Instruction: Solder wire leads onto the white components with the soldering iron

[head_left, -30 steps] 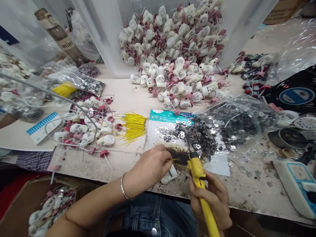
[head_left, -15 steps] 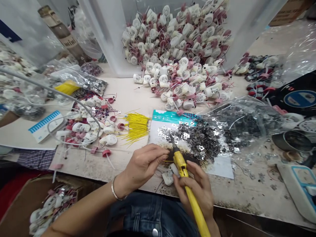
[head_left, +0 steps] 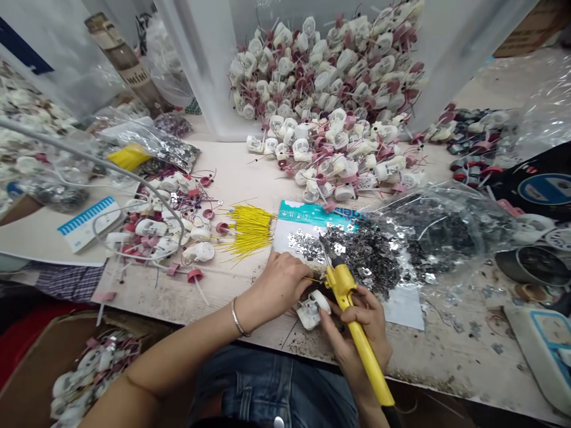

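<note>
My right hand [head_left: 363,333] is wrapped round a yellow soldering iron [head_left: 368,362], its dark tip pointing away from me over small metal pieces. In a pinch, my left hand [head_left: 279,285] holds a thin yellow wire [head_left: 316,279] that reaches toward the iron's front. Between the hands, at the table's near edge, lies a white plastic housing [head_left: 308,314]; the right thumb is close against it, and I cannot tell whether they touch. A fan of yellow wires [head_left: 252,232] lies beyond my left hand. The metal pieces [head_left: 370,255] are heaped on a printed sheet [head_left: 404,309].
A large white bin [head_left: 209,77] spills white and pink parts [head_left: 321,148] at the back. More parts [head_left: 165,232] lie left under a looping grey cable [head_left: 111,169]. A clear bag [head_left: 446,226], a dark cup [head_left: 533,264] and a white device [head_left: 535,351] stand right. A cardboard box [head_left: 27,380] sits below left.
My left hand has moved slightly right and forward with its wrist turned over. The soldering iron has shifted right, and more of the white housing now shows.
</note>
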### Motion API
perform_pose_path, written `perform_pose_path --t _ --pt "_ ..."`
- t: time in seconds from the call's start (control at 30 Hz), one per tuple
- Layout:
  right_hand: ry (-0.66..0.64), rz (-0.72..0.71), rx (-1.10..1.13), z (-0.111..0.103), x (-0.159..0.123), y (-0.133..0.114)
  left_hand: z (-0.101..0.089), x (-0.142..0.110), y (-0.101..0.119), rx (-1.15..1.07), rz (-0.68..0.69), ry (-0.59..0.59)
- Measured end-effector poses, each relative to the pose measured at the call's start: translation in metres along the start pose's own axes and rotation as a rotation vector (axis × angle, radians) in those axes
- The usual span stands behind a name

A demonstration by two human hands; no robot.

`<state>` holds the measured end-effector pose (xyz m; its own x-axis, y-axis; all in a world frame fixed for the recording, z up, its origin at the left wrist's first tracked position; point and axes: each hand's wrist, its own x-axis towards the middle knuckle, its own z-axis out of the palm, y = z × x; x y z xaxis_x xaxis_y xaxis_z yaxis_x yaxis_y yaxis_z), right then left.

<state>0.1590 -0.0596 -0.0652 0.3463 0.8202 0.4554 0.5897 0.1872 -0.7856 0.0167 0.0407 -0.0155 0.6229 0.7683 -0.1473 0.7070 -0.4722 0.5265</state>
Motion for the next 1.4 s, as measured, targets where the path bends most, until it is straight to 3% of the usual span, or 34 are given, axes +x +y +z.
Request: perform_pose_path --t 0.23,0.43,0.53,0.63,0.77,0.87,1.03,1.13,1.27,1.4 --pt "-0.029 0.104 0.152 -0.002 -0.001 0.002 0.0 0.008 0.002 -0.087 0.038 -0.069" --pt "0.07 0.167 0.195 -0.003 0.002 0.001 -0.004 0.011 -0.002 -0.121 0.043 -0.104" --pt "0.058 0.008 0.101 -0.001 0.007 0.003 -0.006 0.007 0.001 -0.085 0.135 -0.017" --pt "-0.026 -0.199 0.006 0.001 0.017 0.001 -0.008 0.001 0.008 -0.287 0.217 0.041" --pt "0.044 -0.096 0.034 0.001 0.021 -0.012 -0.007 -0.005 0.012 -0.986 -0.002 0.059" --pt "0.068 0.027 0.05 -0.002 0.016 -0.02 -0.003 -0.011 0.012 -1.29 -0.095 0.029" --pt "-0.051 -0.12 0.069 -0.004 0.012 -0.024 0.006 -0.025 0.016 -1.262 -0.25 -0.008" --pt "-0.118 -0.168 0.08 -0.006 0.014 -0.024 0.003 -0.032 0.018 -1.191 -0.228 0.026" --pt "-0.083 -0.15 0.022 -0.01 0.013 -0.021 -0.011 -0.038 0.01 -1.214 -0.183 0.091" --pt "-0.165 -0.227 -0.101 -0.008 0.012 -0.012 -0.033 -0.049 -0.008 -1.365 -0.255 -0.048"
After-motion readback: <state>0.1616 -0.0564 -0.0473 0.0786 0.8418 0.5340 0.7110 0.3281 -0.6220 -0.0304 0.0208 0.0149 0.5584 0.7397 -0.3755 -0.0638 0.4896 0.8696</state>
